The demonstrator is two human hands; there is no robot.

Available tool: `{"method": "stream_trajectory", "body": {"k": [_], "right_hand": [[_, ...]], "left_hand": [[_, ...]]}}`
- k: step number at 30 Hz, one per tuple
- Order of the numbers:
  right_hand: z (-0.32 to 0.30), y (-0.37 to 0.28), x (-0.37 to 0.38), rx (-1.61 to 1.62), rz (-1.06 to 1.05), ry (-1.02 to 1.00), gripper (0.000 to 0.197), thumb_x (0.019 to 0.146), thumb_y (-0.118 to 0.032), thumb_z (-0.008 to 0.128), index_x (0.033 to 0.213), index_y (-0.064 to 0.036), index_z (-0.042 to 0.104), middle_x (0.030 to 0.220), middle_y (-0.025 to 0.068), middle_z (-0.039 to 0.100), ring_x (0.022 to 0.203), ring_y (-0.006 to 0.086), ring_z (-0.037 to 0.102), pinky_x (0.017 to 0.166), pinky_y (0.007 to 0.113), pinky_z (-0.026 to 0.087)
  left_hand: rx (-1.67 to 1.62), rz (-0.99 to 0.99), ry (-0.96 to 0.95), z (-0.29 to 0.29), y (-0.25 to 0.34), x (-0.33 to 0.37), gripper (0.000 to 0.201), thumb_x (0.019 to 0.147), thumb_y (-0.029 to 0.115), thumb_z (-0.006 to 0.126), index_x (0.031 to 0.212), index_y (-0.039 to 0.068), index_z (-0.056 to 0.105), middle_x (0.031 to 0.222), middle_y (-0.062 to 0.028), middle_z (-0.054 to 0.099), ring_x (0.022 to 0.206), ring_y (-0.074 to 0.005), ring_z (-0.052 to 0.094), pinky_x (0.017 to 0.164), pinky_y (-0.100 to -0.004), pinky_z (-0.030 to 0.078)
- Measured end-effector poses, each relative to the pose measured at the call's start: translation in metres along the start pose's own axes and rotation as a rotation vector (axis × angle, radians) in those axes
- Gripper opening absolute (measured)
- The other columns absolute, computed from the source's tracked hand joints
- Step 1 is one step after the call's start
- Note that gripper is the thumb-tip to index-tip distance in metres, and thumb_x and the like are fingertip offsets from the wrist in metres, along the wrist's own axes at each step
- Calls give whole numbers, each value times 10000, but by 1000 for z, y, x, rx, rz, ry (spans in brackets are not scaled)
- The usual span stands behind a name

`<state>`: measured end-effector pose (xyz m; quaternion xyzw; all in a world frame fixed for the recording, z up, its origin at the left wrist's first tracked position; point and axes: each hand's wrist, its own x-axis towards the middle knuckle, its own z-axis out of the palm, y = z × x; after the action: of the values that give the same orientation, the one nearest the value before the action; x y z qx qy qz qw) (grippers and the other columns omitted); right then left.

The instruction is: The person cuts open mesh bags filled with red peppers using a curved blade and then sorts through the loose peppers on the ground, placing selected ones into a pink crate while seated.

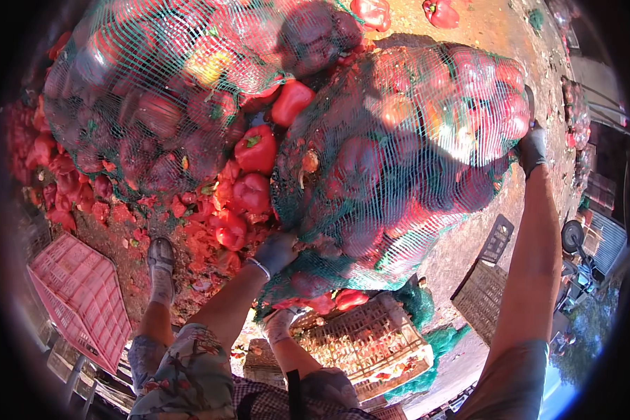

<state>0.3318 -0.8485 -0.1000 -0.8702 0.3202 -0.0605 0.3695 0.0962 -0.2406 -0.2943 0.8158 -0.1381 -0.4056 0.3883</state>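
Observation:
A green mesh sack (pixel 392 161) full of red bell peppers lies tilted in front of me, between my two arms. My left hand (pixel 276 253), in a dark glove, is closed on the netting at the sack's lower left side. At the sack's far right end, my gloved right hand (pixel 532 145) grips its edge; most of its fingers are hidden by the sack and shadow. Another full mesh sack (pixel 161 91) stands at the upper left. Loose red peppers (pixel 256 149) lie between the two sacks.
Crushed peppers (pixel 203 217) litter the ground by my foot (pixel 161 255). A pink crate (pixel 80 297) sits at the left. Below the held sack is a pale crate (pixel 364 343) with green netting (pixel 437 357) beside it. Another crate (pixel 481 297) stands near my right forearm.

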Motion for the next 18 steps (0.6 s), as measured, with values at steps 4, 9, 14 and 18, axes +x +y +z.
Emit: {"method": "stream_trajectory", "body": {"k": [4, 9, 14, 18], "right_hand": [[6, -15, -40, 194, 39, -71, 242, 924, -191, 604, 1098, -22, 608, 850, 75, 666, 690, 177, 644, 566, 335, 519], [3, -73, -141, 272, 269, 48, 105, 945, -236, 574, 928, -134, 595, 759, 8, 644, 516, 111, 581, 446, 245, 488], [37, -138, -278, 413, 337, 216, 113, 793, -146, 645, 879, -132, 573, 564, -15, 452, 407, 80, 404, 330, 227, 266], [49, -185, -395, 554, 381, 299, 160, 824, -73, 620, 955, -130, 547, 595, -21, 474, 415, 90, 416, 355, 255, 329]], "left_hand": [[-46, -18, 25, 2, -6, -3, 301, 869, 302, 623, 1049, 61, 628, 948, -245, 658, 919, -420, 636, 807, -506, 504], [25, -145, 41, 0, 4, -6, 327, 850, 288, 615, 1104, 82, 621, 984, -243, 662, 969, -429, 625, 833, -518, 498], [-25, -262, 41, -5, 24, -26, 440, 827, 220, 620, 1237, 79, 543, 1051, -277, 641, 986, -459, 607, 817, -528, 491], [-36, 115, 281, -17, 32, -97, 448, 848, 167, 628, 1261, 36, 513, 1118, -297, 614, 969, -459, 610, 803, -516, 487]]}}
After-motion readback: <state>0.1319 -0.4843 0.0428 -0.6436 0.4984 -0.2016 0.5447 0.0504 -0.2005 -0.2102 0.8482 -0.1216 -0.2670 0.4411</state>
